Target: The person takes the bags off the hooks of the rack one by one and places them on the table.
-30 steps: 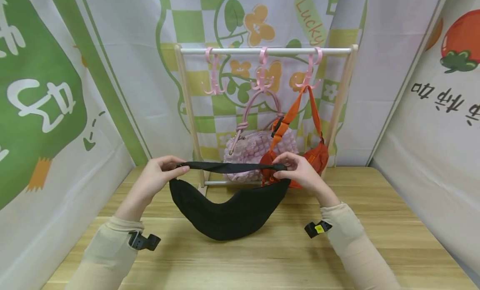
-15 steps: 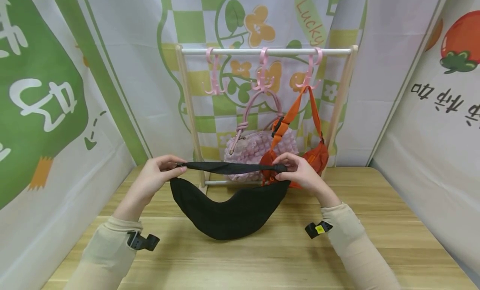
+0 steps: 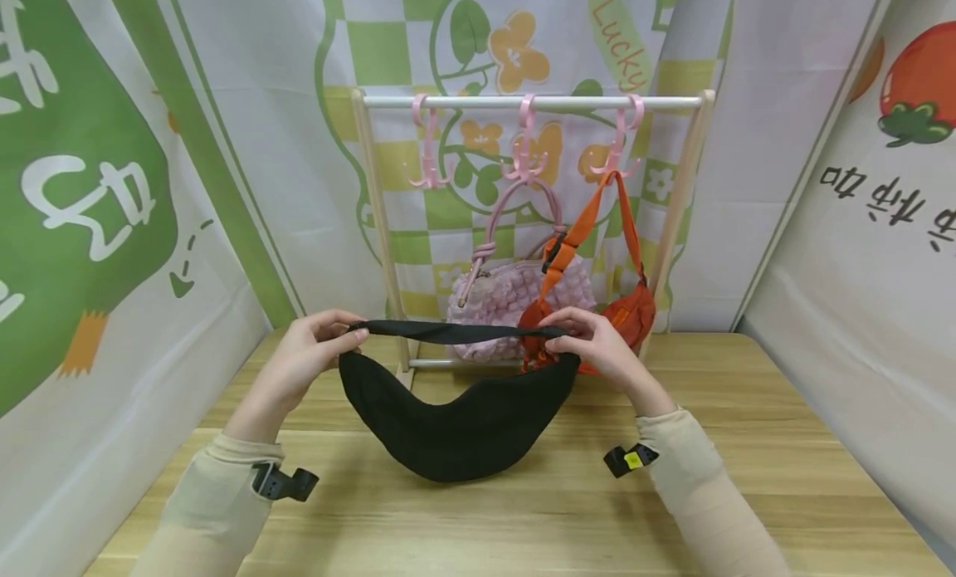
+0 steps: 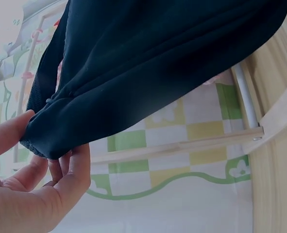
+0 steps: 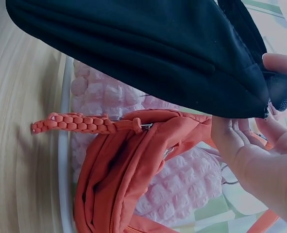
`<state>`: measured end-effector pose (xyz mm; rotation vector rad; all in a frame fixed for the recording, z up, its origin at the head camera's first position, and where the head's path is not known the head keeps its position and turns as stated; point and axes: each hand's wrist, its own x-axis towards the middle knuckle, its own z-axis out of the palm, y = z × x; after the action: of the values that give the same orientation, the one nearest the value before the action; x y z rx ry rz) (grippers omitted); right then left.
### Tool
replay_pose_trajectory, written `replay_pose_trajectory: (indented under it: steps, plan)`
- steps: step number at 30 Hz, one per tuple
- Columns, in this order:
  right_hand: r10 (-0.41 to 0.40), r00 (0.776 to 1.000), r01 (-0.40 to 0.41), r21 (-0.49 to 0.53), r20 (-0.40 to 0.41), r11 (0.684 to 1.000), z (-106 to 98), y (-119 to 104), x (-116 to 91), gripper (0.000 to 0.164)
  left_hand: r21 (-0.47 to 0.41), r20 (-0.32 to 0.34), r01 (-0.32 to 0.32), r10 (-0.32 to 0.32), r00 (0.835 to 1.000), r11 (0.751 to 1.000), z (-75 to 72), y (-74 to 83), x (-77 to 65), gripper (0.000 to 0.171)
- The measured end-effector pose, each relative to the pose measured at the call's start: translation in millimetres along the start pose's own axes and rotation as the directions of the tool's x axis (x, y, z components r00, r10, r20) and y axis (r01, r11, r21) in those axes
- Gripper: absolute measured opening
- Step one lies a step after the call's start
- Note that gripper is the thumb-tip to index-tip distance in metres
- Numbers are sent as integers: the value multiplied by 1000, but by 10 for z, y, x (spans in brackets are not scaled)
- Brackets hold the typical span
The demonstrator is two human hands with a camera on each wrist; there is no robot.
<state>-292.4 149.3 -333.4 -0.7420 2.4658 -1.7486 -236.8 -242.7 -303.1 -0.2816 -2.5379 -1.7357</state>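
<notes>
One black crescent-shaped bag (image 3: 456, 436) hangs above the desk (image 3: 463, 527), between the left hand (image 3: 304, 353) and the right hand (image 3: 597, 344). Each hand pinches one end between thumb and fingers (image 4: 79, 167), nearly closed on the cloth, with the strap (image 3: 448, 334) stretched across. Behind, on a rack (image 3: 470, 102), a pink puffy handbag (image 3: 493, 299) hangs from the middle hook (image 3: 527, 141), and an orange belt bag (image 3: 633, 315) from the right-hand hook (image 3: 618, 141), partly overlapping the handbag.
</notes>
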Motion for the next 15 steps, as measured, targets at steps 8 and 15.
replay_pose_trajectory:
  steps: [8,15]
  plan:
    - [-19,1000,19,0,16,1000,42,23,1,28,44,-36,9,-8,999,999,-26,-19,-14,43]
    - [32,999,-31,-39,11,999,63,40,8,25,112,-45,25,-20,999,993,-64,-53,-26,48]
